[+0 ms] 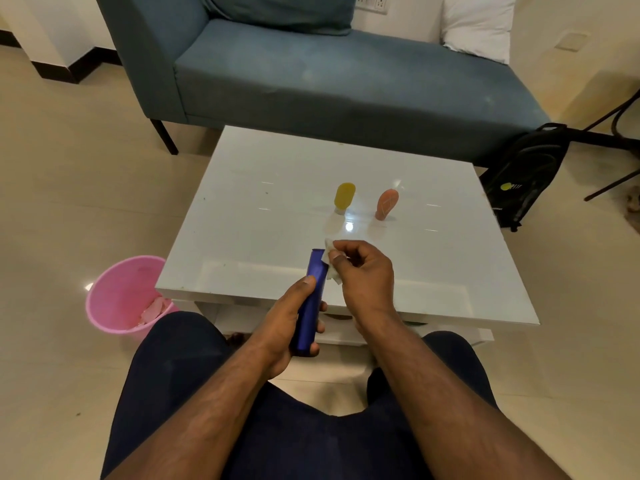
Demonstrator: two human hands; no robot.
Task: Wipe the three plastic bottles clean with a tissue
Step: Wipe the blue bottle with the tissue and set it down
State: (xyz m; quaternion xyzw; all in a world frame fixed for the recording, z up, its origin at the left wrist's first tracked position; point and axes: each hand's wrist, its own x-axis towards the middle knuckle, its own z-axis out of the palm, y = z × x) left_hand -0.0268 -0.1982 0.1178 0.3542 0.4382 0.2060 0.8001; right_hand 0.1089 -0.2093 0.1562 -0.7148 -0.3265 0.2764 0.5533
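- Seated at a glossy white counter (263,216), both bare forearms reaching forward over dark-trousered knees (173,362), hands meeting above the counter's near edge.
- Left hand (287,327) wrapped around the lower half of a blue bottle (311,299), thumb laid along its left side and pointing up, curled fingers (320,327) showing past its right side; bottle held nearly upright, tilted slightly away, top end reaching just above the counter edge.
- Right hand (363,271) raised just beside the bottle's top, wrist bent, fingers curled tight and pinching a crumpled white tissue (330,263) between thumb and fingertips.
- Tissue pressed against the upper right side of the blue bottle, a scrap poking out above the knuckles and another below them.
- Standing farther back on the counter, well apart from the hands: a yellow bottle (344,197) resting on its cap, and just to its right an orange bottle (387,204), also cap-down and leaning slightly right; the two near each other but not touching.
- Bright ceiling-light reflection on the counter surface between those bottles and the hands.
- On the floor to the left of the counter, a pink waste bin (121,296) holding crumpled pale paper.
- Behind the counter, a blue-grey sofa (311,84) with a white pillow (479,26) at its right end; a black backpack (526,174) leaning against the sofa's right corner.
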